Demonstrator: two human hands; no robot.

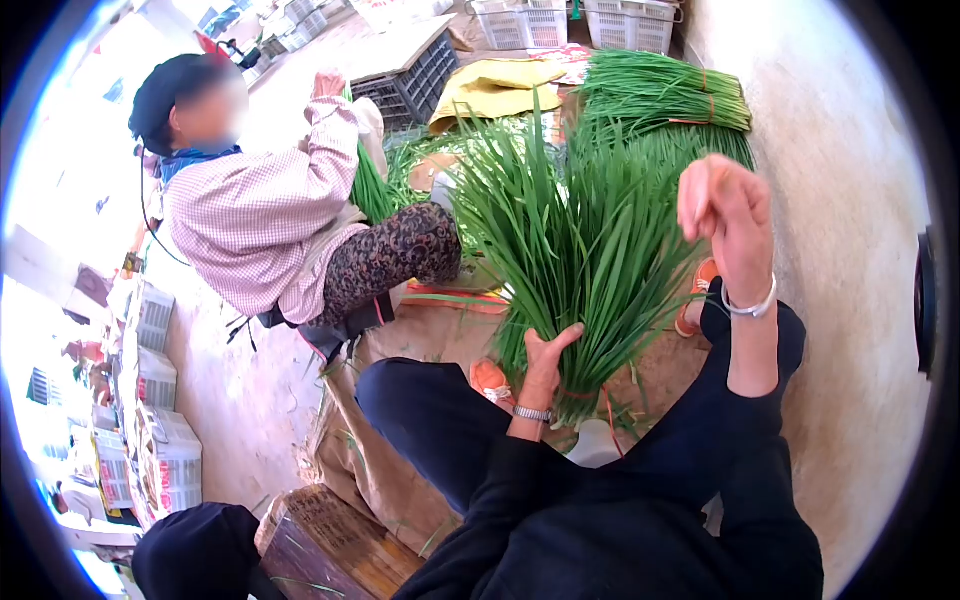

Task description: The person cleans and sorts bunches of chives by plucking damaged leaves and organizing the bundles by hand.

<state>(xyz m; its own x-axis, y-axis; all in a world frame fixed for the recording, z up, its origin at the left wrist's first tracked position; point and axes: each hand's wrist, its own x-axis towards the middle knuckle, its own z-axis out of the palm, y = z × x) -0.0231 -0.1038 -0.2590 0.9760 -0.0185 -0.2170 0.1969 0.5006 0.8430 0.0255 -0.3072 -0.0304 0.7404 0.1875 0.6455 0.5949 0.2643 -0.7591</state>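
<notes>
A large fanned bunch of long flat green leaves, which look like garlic chives [575,235], stands upright between my knees, stalk ends down. Low on the left side, my left hand [548,362] grips it with the thumb across the leaves. Around the stalks near the base runs a reddish band. My right hand [728,215] is raised to the right of the leaf tips, apart from the bunch, with its fingers curled together. Whether anything small is between those fingers cannot be made out. A red strip [610,420] hangs beside the stalk ends.
Tied bundles of chives [665,95] are stacked by the wall [840,300]. To the left a seated co-worker [270,200] holds green stalks. A yellow sack [495,90], a black crate [415,85] and white crates [625,25] lie beyond. A wooden block [335,545] sits lower left.
</notes>
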